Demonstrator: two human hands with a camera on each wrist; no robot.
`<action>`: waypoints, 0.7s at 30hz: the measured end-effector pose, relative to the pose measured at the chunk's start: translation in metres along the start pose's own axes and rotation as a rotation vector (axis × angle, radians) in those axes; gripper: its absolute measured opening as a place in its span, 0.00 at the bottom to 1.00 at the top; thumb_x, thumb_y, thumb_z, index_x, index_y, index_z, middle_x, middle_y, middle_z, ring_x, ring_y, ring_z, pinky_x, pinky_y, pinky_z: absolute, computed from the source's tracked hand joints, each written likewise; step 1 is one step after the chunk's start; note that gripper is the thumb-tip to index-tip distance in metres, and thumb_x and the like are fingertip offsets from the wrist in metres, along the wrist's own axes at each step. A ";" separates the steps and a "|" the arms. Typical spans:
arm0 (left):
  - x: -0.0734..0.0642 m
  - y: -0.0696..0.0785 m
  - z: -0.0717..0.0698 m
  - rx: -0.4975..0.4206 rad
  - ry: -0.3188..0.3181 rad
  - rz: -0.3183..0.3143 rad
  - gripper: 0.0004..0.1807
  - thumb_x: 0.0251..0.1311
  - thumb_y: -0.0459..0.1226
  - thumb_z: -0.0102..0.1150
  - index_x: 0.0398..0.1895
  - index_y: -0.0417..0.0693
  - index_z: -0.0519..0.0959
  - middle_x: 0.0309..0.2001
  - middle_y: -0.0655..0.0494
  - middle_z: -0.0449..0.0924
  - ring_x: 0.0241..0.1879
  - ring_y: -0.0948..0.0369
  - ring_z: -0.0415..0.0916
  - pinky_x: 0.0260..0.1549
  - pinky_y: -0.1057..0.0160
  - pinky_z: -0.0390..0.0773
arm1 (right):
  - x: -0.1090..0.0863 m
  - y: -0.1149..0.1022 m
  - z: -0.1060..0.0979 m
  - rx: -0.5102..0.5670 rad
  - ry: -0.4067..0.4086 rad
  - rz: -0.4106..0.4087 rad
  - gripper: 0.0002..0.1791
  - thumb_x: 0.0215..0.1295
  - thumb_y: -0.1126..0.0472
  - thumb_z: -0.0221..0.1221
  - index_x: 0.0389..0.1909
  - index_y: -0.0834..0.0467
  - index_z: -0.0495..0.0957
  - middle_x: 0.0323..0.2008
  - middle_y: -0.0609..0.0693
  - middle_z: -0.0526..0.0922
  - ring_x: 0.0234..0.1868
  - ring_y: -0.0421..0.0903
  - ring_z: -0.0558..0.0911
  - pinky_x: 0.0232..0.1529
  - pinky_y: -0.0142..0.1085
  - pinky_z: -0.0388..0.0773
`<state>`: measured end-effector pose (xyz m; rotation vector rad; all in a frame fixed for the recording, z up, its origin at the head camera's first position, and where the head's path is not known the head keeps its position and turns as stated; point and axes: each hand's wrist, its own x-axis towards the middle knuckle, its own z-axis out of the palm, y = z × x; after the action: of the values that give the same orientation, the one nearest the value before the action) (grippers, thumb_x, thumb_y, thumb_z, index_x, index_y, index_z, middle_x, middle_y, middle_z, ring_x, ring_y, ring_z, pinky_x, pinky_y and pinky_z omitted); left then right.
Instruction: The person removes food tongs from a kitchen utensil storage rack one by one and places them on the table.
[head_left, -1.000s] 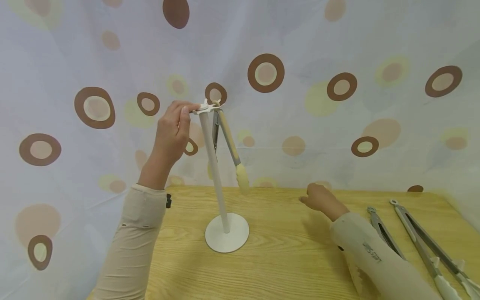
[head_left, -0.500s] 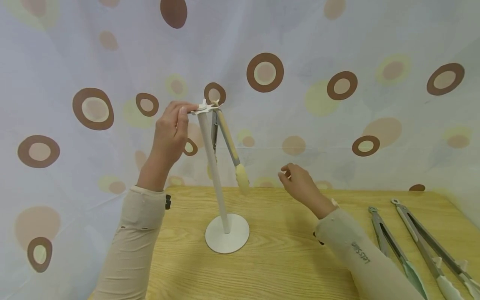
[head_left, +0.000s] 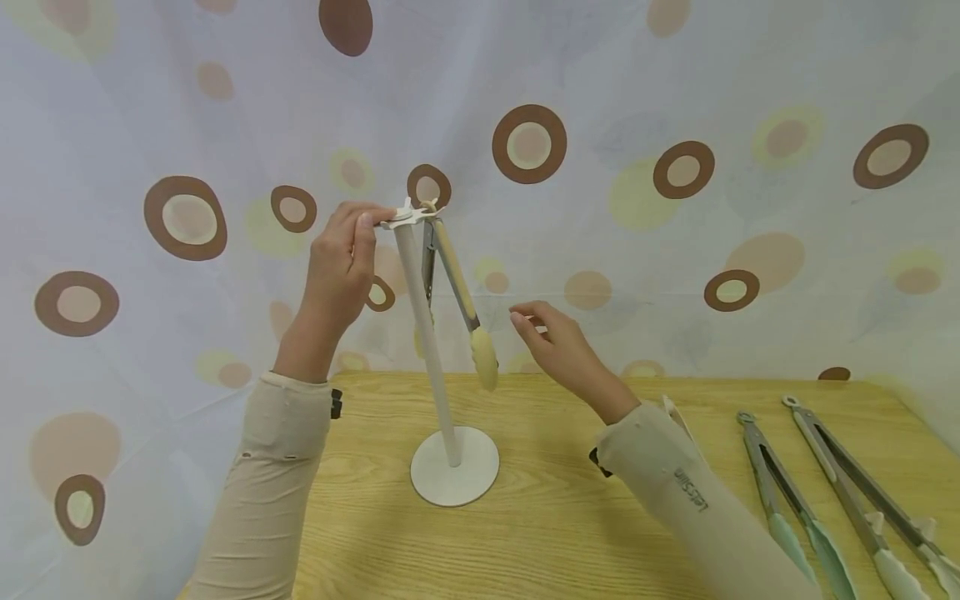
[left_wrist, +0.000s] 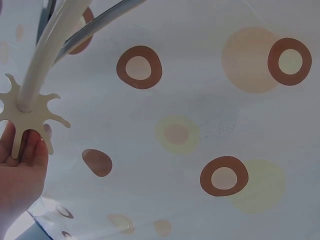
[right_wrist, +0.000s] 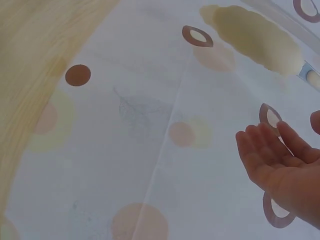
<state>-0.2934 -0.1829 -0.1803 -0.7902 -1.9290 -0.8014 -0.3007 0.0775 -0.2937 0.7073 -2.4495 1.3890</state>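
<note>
A white stand has an upright pole [head_left: 429, 342], a round base [head_left: 472, 479] and a hooked top [head_left: 405, 218]. From one of its hooks hang yellow-tipped tongs [head_left: 459, 279], their arms spread apart. My left hand [head_left: 337, 271] pinches the hooked top on its left side. In the left wrist view the fingers grip the hooked top [left_wrist: 32, 120] among its prongs. My right hand [head_left: 566, 350] holds nothing, fingers loosely bent, just right of the hanging tongs. The right wrist view shows a yellow tong head [right_wrist: 255, 37] apart from the fingers.
On the wooden table [head_left: 555, 517], green-tipped tongs [head_left: 787, 492] and white-tipped tongs [head_left: 855, 483] lie at the right. Part of a pale object [head_left: 677, 414] shows behind the right sleeve. A spotted curtain [head_left: 600, 108] hangs behind the table.
My right hand has moved left and up from over the table towards the hanging tongs. The green-tipped tongs have come into fuller view. My left hand stays on the stand's top.
</note>
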 end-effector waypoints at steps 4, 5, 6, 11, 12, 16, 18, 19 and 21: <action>0.000 -0.001 0.000 -0.004 0.003 0.004 0.19 0.72 0.31 0.37 0.48 0.32 0.80 0.47 0.40 0.77 0.47 0.49 0.72 0.46 0.55 0.70 | 0.009 -0.002 0.005 0.111 -0.010 -0.017 0.26 0.76 0.48 0.43 0.66 0.58 0.67 0.64 0.56 0.70 0.64 0.53 0.69 0.62 0.50 0.66; 0.000 -0.001 0.000 -0.004 0.002 0.005 0.19 0.71 0.31 0.37 0.48 0.32 0.80 0.47 0.40 0.77 0.47 0.49 0.72 0.47 0.55 0.70 | 0.011 -0.003 0.006 0.143 -0.016 -0.032 0.26 0.76 0.49 0.43 0.67 0.59 0.66 0.64 0.56 0.70 0.65 0.53 0.68 0.62 0.50 0.66; 0.000 -0.001 0.000 -0.006 0.003 0.005 0.19 0.71 0.31 0.37 0.48 0.32 0.80 0.47 0.40 0.77 0.48 0.49 0.72 0.47 0.55 0.70 | 0.013 -0.003 0.008 0.179 -0.024 -0.042 0.26 0.76 0.49 0.42 0.67 0.60 0.66 0.65 0.57 0.70 0.65 0.54 0.68 0.62 0.50 0.66; 0.000 -0.001 0.000 -0.004 0.003 0.000 0.19 0.71 0.31 0.37 0.48 0.32 0.80 0.47 0.40 0.77 0.48 0.49 0.72 0.47 0.54 0.70 | 0.024 -0.004 0.012 0.349 -0.093 -0.051 0.28 0.77 0.49 0.39 0.69 0.62 0.63 0.66 0.58 0.67 0.67 0.56 0.65 0.63 0.50 0.66; 0.000 -0.001 0.000 -0.002 0.004 0.001 0.19 0.71 0.31 0.37 0.48 0.32 0.80 0.47 0.40 0.77 0.49 0.49 0.73 0.47 0.54 0.70 | 0.026 -0.005 0.013 0.375 -0.106 -0.039 0.28 0.77 0.48 0.39 0.69 0.61 0.62 0.66 0.57 0.67 0.68 0.55 0.64 0.63 0.49 0.65; 0.000 -0.002 -0.001 0.001 0.010 0.009 0.19 0.71 0.31 0.37 0.48 0.32 0.80 0.47 0.39 0.77 0.50 0.48 0.73 0.49 0.53 0.70 | 0.035 -0.011 0.017 0.443 -0.150 -0.006 0.30 0.77 0.45 0.37 0.71 0.58 0.61 0.68 0.53 0.65 0.69 0.50 0.63 0.65 0.47 0.63; 0.000 -0.002 -0.001 -0.001 0.010 0.014 0.19 0.71 0.31 0.37 0.48 0.32 0.79 0.47 0.39 0.77 0.50 0.48 0.73 0.49 0.53 0.70 | 0.040 -0.013 0.018 0.457 -0.168 0.002 0.31 0.77 0.43 0.35 0.72 0.56 0.60 0.69 0.50 0.64 0.69 0.48 0.63 0.66 0.46 0.62; 0.000 -0.003 -0.001 -0.002 0.009 0.017 0.19 0.71 0.31 0.36 0.48 0.32 0.79 0.47 0.39 0.77 0.50 0.48 0.73 0.49 0.53 0.71 | 0.042 -0.014 0.019 0.468 -0.176 0.005 0.31 0.77 0.43 0.35 0.72 0.55 0.59 0.70 0.50 0.63 0.70 0.47 0.62 0.66 0.46 0.62; 0.000 -0.003 0.000 -0.004 0.006 0.021 0.19 0.71 0.31 0.36 0.48 0.32 0.79 0.47 0.39 0.77 0.49 0.48 0.73 0.49 0.53 0.71 | 0.046 -0.017 0.020 0.491 -0.190 0.014 0.32 0.77 0.42 0.33 0.73 0.55 0.57 0.71 0.49 0.61 0.71 0.46 0.60 0.67 0.46 0.60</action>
<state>-0.2961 -0.1849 -0.1810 -0.8085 -1.9113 -0.7944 -0.3306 0.0396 -0.2717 0.9629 -2.2564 2.0447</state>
